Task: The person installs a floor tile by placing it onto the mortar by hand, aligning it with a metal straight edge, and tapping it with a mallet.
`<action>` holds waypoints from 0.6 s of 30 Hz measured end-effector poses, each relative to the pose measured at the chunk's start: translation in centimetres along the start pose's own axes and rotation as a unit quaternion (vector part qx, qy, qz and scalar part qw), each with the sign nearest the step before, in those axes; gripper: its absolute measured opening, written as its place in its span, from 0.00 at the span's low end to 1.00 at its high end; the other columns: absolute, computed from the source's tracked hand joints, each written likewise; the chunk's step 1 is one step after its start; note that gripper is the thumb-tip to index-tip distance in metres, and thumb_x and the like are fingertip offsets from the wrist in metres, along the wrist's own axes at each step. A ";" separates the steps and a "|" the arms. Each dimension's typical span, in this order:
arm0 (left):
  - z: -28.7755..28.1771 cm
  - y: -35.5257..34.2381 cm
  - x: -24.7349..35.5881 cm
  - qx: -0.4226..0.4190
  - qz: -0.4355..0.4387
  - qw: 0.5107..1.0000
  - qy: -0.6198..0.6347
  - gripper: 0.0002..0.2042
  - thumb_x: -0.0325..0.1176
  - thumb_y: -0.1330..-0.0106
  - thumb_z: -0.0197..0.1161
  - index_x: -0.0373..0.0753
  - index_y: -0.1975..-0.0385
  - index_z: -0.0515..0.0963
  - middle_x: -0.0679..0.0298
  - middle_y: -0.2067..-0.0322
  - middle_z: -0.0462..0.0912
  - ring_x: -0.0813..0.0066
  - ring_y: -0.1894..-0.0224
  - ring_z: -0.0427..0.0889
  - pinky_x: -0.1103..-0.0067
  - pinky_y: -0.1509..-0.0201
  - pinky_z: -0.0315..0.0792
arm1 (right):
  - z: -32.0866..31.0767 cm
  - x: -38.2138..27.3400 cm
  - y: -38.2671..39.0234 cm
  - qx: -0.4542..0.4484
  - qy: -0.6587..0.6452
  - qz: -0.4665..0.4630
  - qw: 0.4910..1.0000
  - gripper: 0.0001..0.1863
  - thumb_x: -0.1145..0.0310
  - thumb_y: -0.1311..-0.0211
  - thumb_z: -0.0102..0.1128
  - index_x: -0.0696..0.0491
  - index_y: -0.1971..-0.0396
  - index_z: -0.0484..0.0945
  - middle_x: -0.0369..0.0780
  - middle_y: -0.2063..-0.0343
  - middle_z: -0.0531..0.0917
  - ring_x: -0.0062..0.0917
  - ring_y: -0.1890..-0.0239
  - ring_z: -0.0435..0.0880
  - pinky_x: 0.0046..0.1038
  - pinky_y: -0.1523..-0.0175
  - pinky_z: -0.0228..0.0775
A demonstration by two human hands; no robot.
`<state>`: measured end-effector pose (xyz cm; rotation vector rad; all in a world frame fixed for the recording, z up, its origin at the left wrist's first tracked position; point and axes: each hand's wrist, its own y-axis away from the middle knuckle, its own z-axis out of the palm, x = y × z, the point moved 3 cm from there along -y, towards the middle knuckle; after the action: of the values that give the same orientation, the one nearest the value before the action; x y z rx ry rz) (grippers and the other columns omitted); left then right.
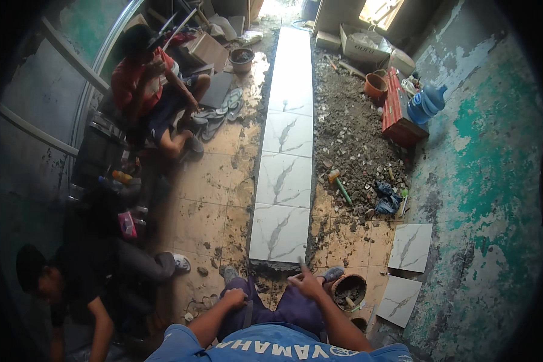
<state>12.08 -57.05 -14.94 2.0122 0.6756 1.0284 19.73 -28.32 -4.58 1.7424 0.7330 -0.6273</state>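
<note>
A row of white, grey-veined floor tiles runs straight away from me, with dark wet mortar along its near end. My right hand is over that end, near the nearest tile's right corner. Its fingers are apart; a small grey blur lies just beyond one fingertip, too unclear to name. My left hand is closed by my left knee, beside a dark grey strip; whether it holds anything is hidden. At my right foot stands an orange-brown bucket with mortar and a tool handle in it.
Two loose tiles lie by the right wall. A green-handled mallet rests on rubble, beyond a black plastic bag. A water jug is beside a red box. Two people sit at left, one in a red shirt.
</note>
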 end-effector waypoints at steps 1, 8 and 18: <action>-0.2 0.7 -0.4 0.007 0.002 1.000 0.000 0.18 0.46 0.43 0.63 0.51 0.53 0.80 0.54 0.55 0.79 0.55 0.49 0.77 0.58 0.47 0.68 | 1.7 -1.9 0.1 0.003 0.004 -0.005 1.000 0.44 0.58 0.41 0.60 0.51 0.30 0.45 0.48 0.62 0.84 0.35 0.59 0.83 0.31 0.54 0.74; -0.7 6.9 -3.0 0.174 0.025 0.965 0.192 0.14 0.40 0.40 0.60 0.36 0.62 0.78 0.48 0.63 0.80 0.50 0.57 0.79 0.65 0.54 0.71 | 6.1 1.5 3.9 -0.135 0.236 -0.014 0.962 0.38 0.51 0.44 0.62 0.49 0.36 0.60 0.51 0.51 0.78 0.45 0.48 0.77 0.37 0.45 0.69; 2.8 6.1 3.3 0.195 0.004 0.941 0.277 0.16 0.40 0.46 0.68 0.37 0.63 0.78 0.51 0.63 0.82 0.54 0.58 0.81 0.68 0.55 0.73 | -2.8 21.5 16.4 -0.127 0.161 0.069 0.976 0.31 0.47 0.33 0.43 0.57 0.42 0.69 0.50 0.49 0.77 0.41 0.46 0.75 0.33 0.41 0.64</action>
<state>16.85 -59.14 -9.59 2.0499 1.2502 1.5917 46.45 -25.62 -9.02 1.6548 0.8644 -0.1468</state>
